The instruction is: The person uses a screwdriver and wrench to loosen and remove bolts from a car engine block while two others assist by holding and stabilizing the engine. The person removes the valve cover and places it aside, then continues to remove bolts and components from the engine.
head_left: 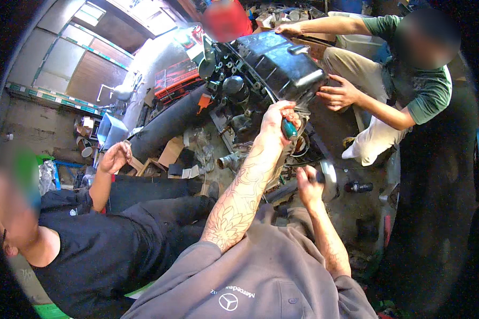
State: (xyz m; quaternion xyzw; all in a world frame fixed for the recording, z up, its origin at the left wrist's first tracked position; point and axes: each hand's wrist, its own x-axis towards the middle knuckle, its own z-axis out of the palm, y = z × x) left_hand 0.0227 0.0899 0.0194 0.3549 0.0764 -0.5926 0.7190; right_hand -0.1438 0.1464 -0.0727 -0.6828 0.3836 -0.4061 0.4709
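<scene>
Fingers of the left hand (280, 118) clench around a green-handled tool (289, 129), held up against the lower edge of the black engine pan (279, 61). The right hand (307, 183) grips the handle of a round metal tool head (329, 179), lower and nearer the body. The pan sits on top of an engine block (234, 85) in the middle of the floor. A red rectangular box (176, 77) lies left of the engine, beside a long black cylinder (167, 125), with cardboard scraps (171, 151) below it. A person in a green shirt presses two hands (338, 93) on the pan's far side, closing off the right. Another person in black crouches at left, one hand (115, 157) raised. Little open floor shows between the three.
</scene>
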